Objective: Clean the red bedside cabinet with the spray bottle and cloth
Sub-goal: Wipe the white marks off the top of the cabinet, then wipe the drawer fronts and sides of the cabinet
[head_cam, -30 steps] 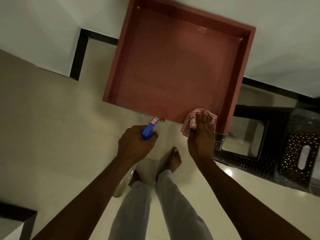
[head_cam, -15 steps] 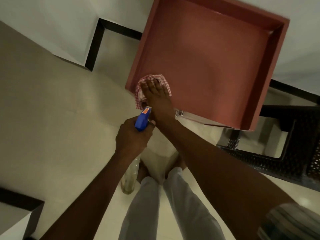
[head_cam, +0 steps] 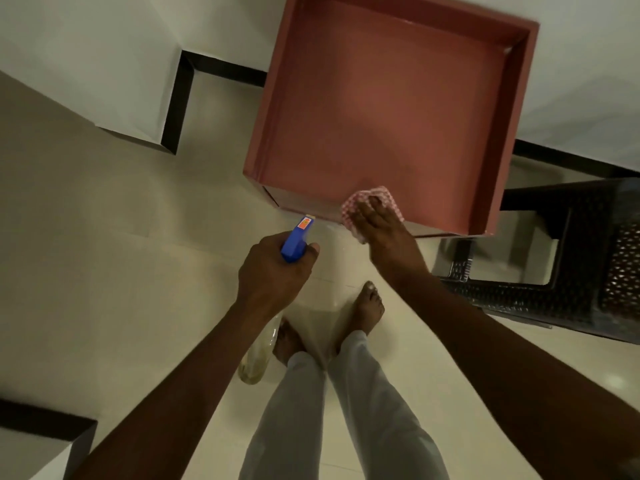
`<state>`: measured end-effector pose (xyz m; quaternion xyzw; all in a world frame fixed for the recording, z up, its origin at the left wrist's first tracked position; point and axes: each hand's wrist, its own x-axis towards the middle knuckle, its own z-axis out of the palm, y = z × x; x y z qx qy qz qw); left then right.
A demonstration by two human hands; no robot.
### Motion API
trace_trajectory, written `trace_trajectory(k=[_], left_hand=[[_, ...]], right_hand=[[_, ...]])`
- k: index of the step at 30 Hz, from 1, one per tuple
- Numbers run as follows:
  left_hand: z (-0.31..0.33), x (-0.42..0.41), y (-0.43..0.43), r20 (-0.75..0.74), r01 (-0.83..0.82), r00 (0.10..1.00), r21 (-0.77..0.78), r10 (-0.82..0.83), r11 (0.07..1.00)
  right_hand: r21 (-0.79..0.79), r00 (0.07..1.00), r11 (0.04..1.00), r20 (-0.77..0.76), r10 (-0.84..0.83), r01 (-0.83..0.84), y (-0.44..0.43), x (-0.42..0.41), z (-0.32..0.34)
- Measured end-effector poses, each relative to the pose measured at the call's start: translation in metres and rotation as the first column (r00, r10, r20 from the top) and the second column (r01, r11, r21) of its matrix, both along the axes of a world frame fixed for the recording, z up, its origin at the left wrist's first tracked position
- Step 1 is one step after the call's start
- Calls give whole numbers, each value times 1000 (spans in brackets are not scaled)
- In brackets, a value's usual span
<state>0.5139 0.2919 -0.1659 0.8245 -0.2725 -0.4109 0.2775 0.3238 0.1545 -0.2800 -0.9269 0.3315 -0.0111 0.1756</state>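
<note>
Since half a second ago, the checked cloth (head_cam: 372,202) has been swept rightward along the red bedside cabinet (head_cam: 391,109)'s front edge under the flattened right hand (head_cam: 381,225). The spray bottle (head_cam: 294,242) is gripped, idle, in the closed left hand (head_cam: 273,271). Firm, overlapping strokes into the corners are advised.

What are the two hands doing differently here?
The left hand is curled in a fist around the blue-topped spray bottle, held above the floor. The right hand lies flat, pressing the checked cloth onto the near edge of the red cabinet. Both are bare.
</note>
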Motion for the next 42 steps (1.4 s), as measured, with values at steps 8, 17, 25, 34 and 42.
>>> trace_trajectory(k=[8,17,25,34,42], left_hand=[[-2,-41,-3,4,216,976,37,-216,976],[-9,-97,-7,10,316,949,22,-316,948],[-24,-142,-9,-16,205,979,12,-205,979],[-51,-157,-10,-101,103,990,14,-102,995],[-98,-150,-12,-47,133,990,-1,-133,991]], right_hand=[[110,896,893,-148,-419,436,-10,-104,25],[-207,970,950,-10,-242,235,-18,-135,48],[-315,960,942,-278,25,-116,-39,-162,27],[-396,970,893,-193,146,-213,-45,-171,-3],[-521,733,528,-358,579,-671,-94,-140,-8]])
